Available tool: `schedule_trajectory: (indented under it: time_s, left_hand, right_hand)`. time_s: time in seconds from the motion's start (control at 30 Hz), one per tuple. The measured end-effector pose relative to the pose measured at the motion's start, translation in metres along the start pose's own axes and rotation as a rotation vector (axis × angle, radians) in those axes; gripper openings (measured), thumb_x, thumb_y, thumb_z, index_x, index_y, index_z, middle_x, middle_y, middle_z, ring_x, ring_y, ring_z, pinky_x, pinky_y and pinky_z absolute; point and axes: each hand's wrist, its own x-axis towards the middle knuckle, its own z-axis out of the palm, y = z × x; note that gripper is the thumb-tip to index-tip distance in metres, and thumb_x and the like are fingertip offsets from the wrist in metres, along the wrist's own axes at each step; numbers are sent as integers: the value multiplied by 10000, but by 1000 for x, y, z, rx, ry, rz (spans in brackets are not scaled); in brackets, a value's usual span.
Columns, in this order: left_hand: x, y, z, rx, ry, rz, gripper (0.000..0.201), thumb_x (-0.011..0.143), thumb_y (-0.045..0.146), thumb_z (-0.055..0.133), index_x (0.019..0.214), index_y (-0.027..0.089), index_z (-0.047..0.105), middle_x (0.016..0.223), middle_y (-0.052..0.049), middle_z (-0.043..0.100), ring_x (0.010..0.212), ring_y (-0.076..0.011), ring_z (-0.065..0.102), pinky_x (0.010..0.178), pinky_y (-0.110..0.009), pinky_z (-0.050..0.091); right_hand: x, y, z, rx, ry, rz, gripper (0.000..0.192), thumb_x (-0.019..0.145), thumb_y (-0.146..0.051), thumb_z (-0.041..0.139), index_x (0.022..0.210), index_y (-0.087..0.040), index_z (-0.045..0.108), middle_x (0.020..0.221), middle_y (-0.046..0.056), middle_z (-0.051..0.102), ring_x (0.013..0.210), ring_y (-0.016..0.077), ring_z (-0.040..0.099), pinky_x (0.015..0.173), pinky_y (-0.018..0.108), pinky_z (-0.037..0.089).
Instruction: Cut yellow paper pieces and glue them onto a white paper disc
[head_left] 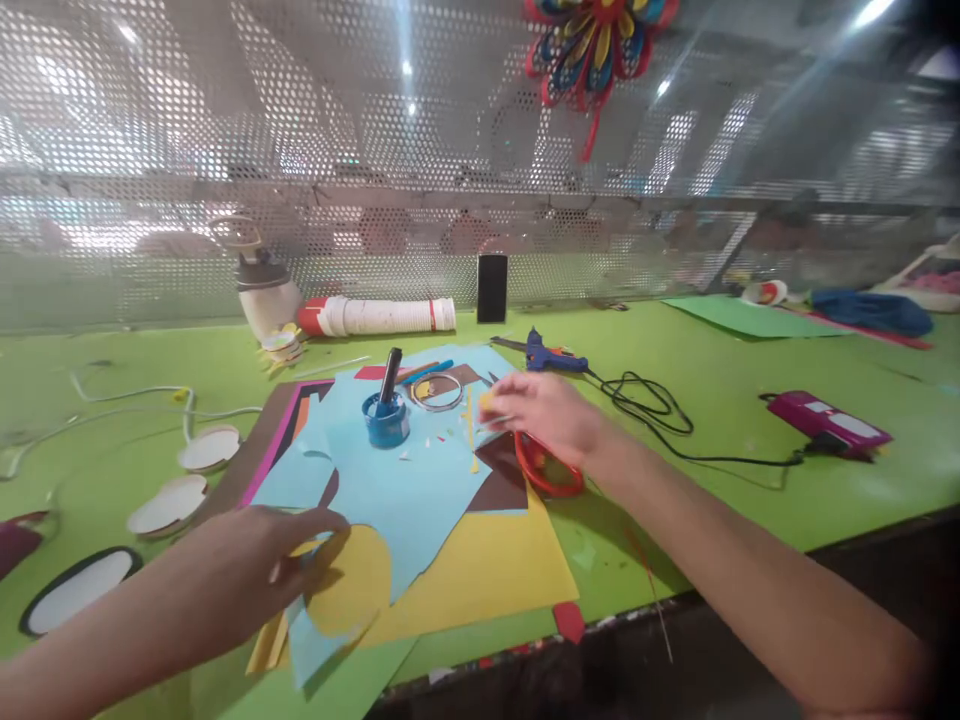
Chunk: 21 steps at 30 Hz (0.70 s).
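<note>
My left hand is closed, thumb and fingers curled at the edge of coloured paper beside a rounded yellow paper shape. Its grip is partly hidden. My right hand is raised over the sheets with fingers together on a small yellow piece, which is blurred. Just below it lie red-handled scissors, their blades mostly covered. Light blue paper with ragged cut edges spreads over a yellow sheet. On the blue paper stands an open blue jar with a black-handled tool in it.
A blue glue gun lies behind my right hand, its black cord running to a magenta box. Pale discs lie to the left. A bottle, a white tube and a black phone-like slab line the perforated back panel.
</note>
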Motion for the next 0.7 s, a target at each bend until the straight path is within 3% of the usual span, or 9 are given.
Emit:
schedule_trajectory:
  time_s: [0.1,0.17,0.27,0.4,0.53,0.7]
  left_hand:
    - [12,2,-10,126,-92,26,346,835,371,483,1060,302,737,781,-92,756,696,-289,693,587,-343,418]
    - [30,15,-16,250,-43,116,322,851,354,463,786,234,756,744,-131,730,687,-299,675,571,-349,406]
    - [62,42,-25,366,-114,150,247,759,190,503,607,198,697,668,-131,707,633,-287,667,542,-336,394]
    - [81,68,-23,378,-54,142,262,777,138,465,706,169,714,761,-169,729,728,-328,696,587,-361,436]
    - [72,68,-5,379,-27,183,276,838,181,441,851,163,716,800,-180,729,755,-368,697,611,-402,456]
    - [63,51,4,233,-39,191,199,814,203,469,746,228,654,747,-94,718,733,-301,684,570,-322,374]
  right_hand:
    - [-18,2,38,-98,-170,60,77,823,-100,710,777,-126,653,724,-25,669,632,105,626,580,236,515]
    - [-23,2,52,-160,-240,84,115,746,-35,720,723,-134,667,656,-36,653,557,78,565,493,184,433]
    - [-21,3,55,-211,-280,103,123,702,-48,704,705,-167,673,586,-61,608,470,59,491,427,177,371]
    - [-15,6,43,-223,-302,139,46,732,-162,677,761,-195,663,589,-61,608,380,70,503,357,192,348]
    - [-15,10,36,-191,-263,117,47,724,-171,685,747,-186,647,681,-18,674,502,93,580,436,197,407]
    - [-13,12,33,-164,-214,47,51,727,-169,689,749,-170,643,732,10,689,688,129,633,661,254,488]
